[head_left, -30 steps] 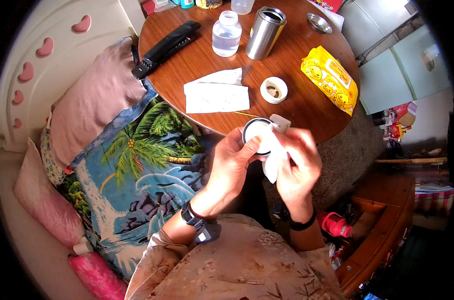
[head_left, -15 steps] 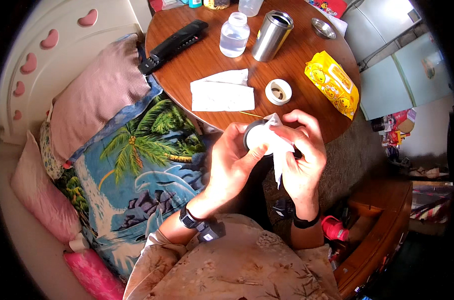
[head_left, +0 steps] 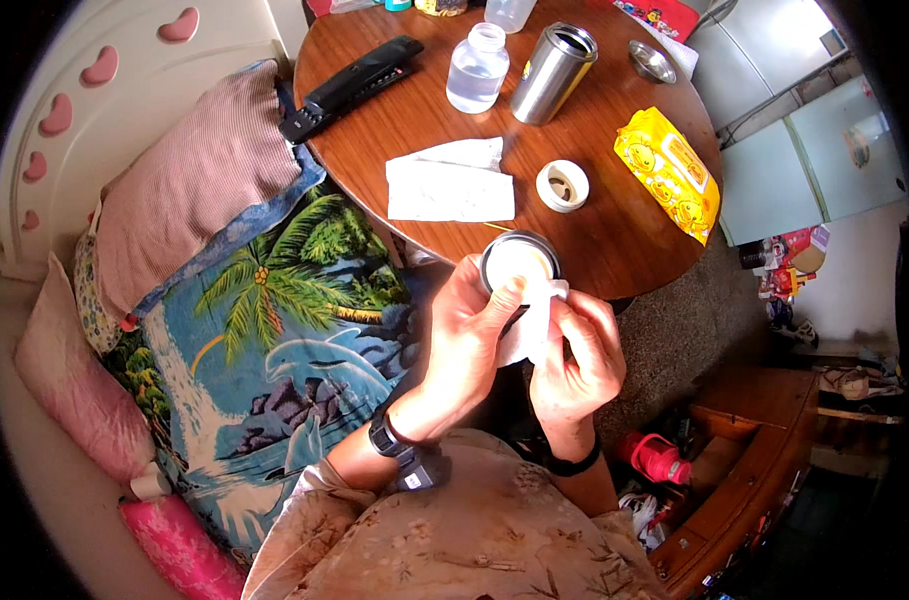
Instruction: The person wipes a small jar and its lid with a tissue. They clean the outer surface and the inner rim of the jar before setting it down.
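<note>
My left hand (head_left: 463, 335) grips a round lid (head_left: 518, 260) with a dark rim and a pale inner face, the thumb pressed on its lower part. Pinched in my right hand (head_left: 582, 358) is a white wipe (head_left: 524, 340), one end at the lid's lower right edge and the rest hanging below. Both hands are just off the near edge of the round wooden table (head_left: 425, 125). Beyond them on the table lie a folded white sheet (head_left: 451, 190), a thin yellow stick (head_left: 498, 227) and a small white ring-shaped cap (head_left: 563, 186).
Farther back stand an open steel tumbler (head_left: 555, 75) and a clear bottle of liquid (head_left: 478, 70). A yellow wipes pack (head_left: 667, 172) lies right, a small metal dish (head_left: 653, 62) behind it, black remotes (head_left: 350, 88) left. A bed with a printed cover (head_left: 275, 400) is at left, a wooden cabinet (head_left: 755, 470) at right.
My right hand has moved down and left, drawing the wipe off the lid's top to its lower edge. The lid now shows more of its pale face.
</note>
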A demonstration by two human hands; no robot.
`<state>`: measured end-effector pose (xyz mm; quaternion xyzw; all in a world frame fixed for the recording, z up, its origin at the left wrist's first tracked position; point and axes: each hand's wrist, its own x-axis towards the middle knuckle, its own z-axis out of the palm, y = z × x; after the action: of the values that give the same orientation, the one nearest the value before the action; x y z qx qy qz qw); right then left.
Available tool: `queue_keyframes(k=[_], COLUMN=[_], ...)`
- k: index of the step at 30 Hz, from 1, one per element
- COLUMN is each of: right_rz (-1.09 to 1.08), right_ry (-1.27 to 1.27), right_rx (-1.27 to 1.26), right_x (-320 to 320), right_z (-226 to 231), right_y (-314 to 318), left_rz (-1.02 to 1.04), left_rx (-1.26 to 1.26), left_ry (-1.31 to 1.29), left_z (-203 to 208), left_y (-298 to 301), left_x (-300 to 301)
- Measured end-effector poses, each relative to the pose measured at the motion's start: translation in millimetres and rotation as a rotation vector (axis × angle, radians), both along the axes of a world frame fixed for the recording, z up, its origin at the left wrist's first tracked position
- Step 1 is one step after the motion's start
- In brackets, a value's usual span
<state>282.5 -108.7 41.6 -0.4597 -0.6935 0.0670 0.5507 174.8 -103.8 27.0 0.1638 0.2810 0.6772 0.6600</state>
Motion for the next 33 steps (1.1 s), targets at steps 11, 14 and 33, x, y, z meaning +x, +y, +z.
queue_keyframes(k=[11,14,33], right_rz=[0.281,0.254,0.17], right_ry=[-0.179,-0.179,-0.001], right_rx=[-0.15,-0.116,-0.187], right_x=[4,0,-16], right_z=[53,49,6], right_y=[30,29,-15], left_rz=[-0.136,-0.047,-0.187], left_rx=[0.158,0.192,-0.038], left_ry=[0.637,0.521,-0.237], left_z=[9,6,8], left_y=[2,2,1], left_x=[-37,-34,-14])
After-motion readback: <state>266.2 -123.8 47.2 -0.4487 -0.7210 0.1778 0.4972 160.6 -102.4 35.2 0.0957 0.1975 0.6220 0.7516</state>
